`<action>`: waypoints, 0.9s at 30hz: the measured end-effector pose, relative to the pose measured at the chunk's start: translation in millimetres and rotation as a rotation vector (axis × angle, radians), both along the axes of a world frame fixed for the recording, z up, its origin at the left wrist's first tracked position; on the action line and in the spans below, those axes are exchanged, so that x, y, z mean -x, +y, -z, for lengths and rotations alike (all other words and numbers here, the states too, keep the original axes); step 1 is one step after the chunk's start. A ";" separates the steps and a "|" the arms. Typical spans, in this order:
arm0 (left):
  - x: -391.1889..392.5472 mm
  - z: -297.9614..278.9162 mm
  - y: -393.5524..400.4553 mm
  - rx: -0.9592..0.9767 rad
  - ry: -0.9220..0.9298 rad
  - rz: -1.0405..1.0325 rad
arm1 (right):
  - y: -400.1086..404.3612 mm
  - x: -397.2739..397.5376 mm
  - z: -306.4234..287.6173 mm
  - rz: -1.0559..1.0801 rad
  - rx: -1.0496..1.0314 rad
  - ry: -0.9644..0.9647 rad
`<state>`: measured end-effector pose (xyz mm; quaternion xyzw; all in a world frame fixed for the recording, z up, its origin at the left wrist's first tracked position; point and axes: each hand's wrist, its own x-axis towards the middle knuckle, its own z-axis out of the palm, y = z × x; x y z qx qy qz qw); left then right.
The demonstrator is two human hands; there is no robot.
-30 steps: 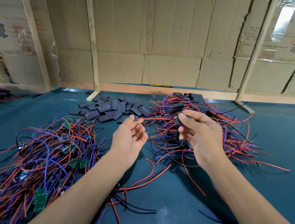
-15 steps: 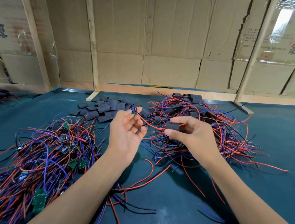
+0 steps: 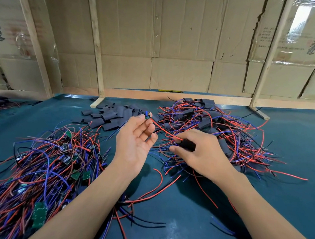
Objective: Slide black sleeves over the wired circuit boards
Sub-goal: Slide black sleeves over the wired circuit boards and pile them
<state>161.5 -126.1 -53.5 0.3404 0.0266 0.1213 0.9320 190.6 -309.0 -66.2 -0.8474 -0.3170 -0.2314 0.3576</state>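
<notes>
Looking down over two bare forearms, we see a green worktable strewn with wires. Judging by the piles, the job is partway through: to the left lies a large tangle of unsleeved boards, their green circuit boards showing among red and blue wires, while to the right a second tangle of finished pieces shows black sleeves already over the boards. Between them at the back sits a heap of loose black sleeves, so plenty remain to be done. Our left hand is raised, palm turned up, pinching a small circuit board at thumb and fingertip; its red wire runs down toward our right hand. That hand, knuckles up, grips a single black sleeve between thumb and curled fingers, with the wire's end meeting the sleeve's mouth. We judge the sleeve is only at the wire, not yet over the board. Cardboard panels form the back wall.
</notes>
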 end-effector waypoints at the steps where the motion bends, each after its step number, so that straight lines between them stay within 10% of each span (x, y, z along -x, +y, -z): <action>1: 0.2 -0.1 -0.4 -0.002 0.005 -0.002 | 0.4 0.9 -0.7 -0.001 0.008 0.002; 14: 3.8 -0.6 -7.0 -0.269 -0.084 -0.046 | -2.8 2.4 -4.1 0.143 0.263 0.087; 27: 4.4 6.2 -16.2 -0.542 -0.177 0.069 | 1.2 1.0 -2.9 0.042 -0.028 0.057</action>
